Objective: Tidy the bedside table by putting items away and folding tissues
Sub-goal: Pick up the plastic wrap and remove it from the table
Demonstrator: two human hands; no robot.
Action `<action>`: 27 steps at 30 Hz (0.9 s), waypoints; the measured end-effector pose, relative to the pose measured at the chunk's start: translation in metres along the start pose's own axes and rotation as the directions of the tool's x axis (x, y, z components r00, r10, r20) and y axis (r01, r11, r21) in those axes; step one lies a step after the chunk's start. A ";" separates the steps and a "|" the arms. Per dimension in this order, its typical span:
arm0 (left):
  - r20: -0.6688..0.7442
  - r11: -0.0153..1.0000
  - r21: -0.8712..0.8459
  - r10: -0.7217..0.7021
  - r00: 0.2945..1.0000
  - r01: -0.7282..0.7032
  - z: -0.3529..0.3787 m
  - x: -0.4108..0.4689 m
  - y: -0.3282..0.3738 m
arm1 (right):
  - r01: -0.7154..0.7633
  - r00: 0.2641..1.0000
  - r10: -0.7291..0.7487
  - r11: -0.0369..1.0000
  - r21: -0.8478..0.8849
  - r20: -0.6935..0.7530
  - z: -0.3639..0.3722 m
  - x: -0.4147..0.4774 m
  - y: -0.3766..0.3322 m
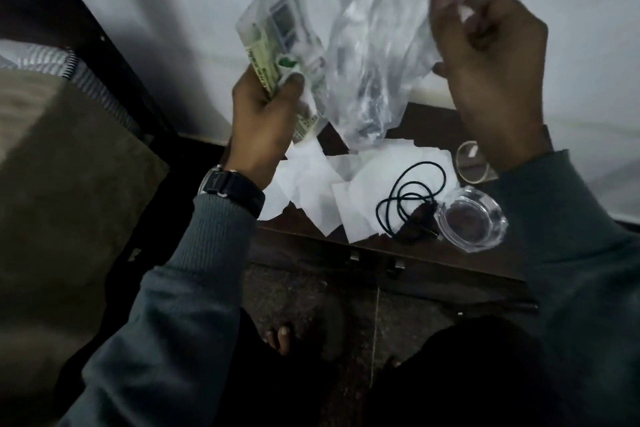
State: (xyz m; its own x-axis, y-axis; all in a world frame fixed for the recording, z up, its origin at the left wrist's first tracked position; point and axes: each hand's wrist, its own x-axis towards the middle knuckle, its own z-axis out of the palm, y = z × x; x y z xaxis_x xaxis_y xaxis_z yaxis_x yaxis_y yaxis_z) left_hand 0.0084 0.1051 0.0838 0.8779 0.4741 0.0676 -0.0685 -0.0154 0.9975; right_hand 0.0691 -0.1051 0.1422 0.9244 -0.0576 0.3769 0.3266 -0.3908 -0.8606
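Observation:
My left hand (266, 118) is raised above the dark bedside table (429, 121) and grips a flat green-and-white packet (277, 35) together with the lower edge of a clear plastic bag (374, 55). My right hand (485, 62) pinches the bag's upper edge, holding it up against the wall. Several white tissues (318, 180) lie spread flat on the table below both hands. A coiled black cable (412, 198) rests on the tissues.
A clear glass dish (471, 222) stands at the table's front right, and a round clear lid (472, 163) lies behind it. A bed with a dark frame (104, 55) stands at the left. My bare feet (280, 340) are on the floor below the table.

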 end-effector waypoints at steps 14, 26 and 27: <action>0.388 0.954 -0.256 -0.047 0.921 0.157 0.082 -0.041 0.020 | 0.118 0.972 -0.103 0.991 -0.061 0.211 -0.027 -0.013 0.019; 0.377 0.965 -0.190 -0.099 0.921 0.182 0.087 -0.031 0.018 | -0.425 0.905 0.394 0.851 0.308 0.160 -0.098 -0.008 0.047; 0.422 0.965 -0.166 -0.117 0.899 0.204 0.087 -0.032 0.019 | -0.520 0.848 0.435 0.795 0.312 0.305 -0.102 -0.010 0.052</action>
State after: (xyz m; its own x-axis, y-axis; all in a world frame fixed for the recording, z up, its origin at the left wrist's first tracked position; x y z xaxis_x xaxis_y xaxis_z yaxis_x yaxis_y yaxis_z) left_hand 0.0198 0.0131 0.1019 0.9972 0.0569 -0.0484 0.0342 0.2283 0.9730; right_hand 0.0570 -0.2184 0.1285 0.9854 0.0612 -0.1588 -0.1594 0.0057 -0.9872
